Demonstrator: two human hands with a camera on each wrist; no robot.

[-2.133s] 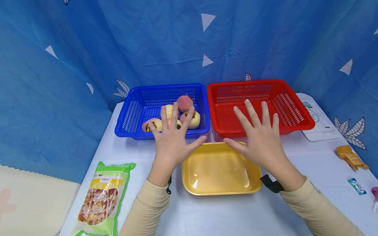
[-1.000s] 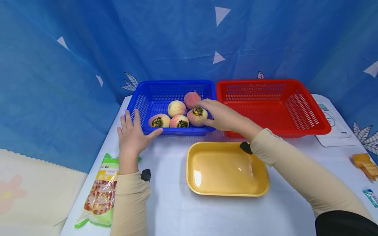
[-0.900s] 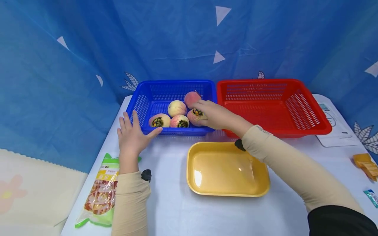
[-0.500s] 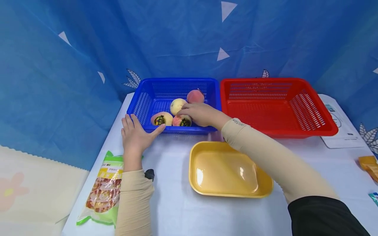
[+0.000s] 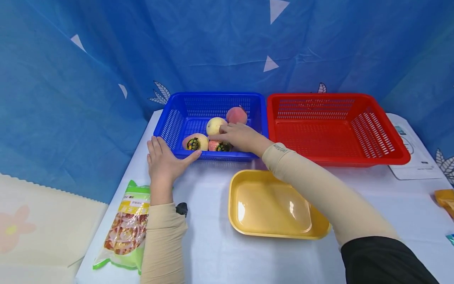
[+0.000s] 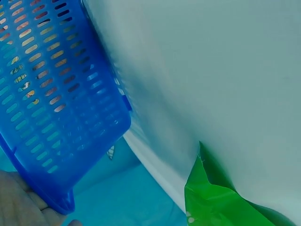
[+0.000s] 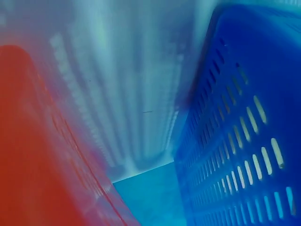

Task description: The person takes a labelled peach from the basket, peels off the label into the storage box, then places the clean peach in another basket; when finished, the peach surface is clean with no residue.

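Several peaches sit in the blue basket (image 5: pixel 166 126). My left hand (image 5: pixel 164 163) lies at the basket's front left corner, its fingers straight along the side rim and the thumb stretched toward the front rim. In the left wrist view the fingers (image 6: pixel 21 205) are right at the blue rim. My right hand (image 5: pixel 242 137) reaches into the basket over the peaches. Its fingertips overlap the front middle peach (image 5: pixel 217 146) and the pale peach (image 5: pixel 213 125); I cannot tell whether they grip one. A pink peach (image 5: pixel 237 115) lies behind the hand, a stickered peach (image 5: pixel 191 142) to its left.
A red basket (image 5: pixel 319 159) stands right of the blue one. In front, a yellow tray (image 5: pixel 269 213) lies partly under my right sleeve. A green food bag (image 5: pixel 125 228) is beside the left forearm. An orange packet (image 5: pixel 445 200) lies at the far right.
My left hand has gone from over the table to the basket's front left corner. My right hand has moved left into the blue basket, now covering the right-hand peach. The head view has shifted slightly.
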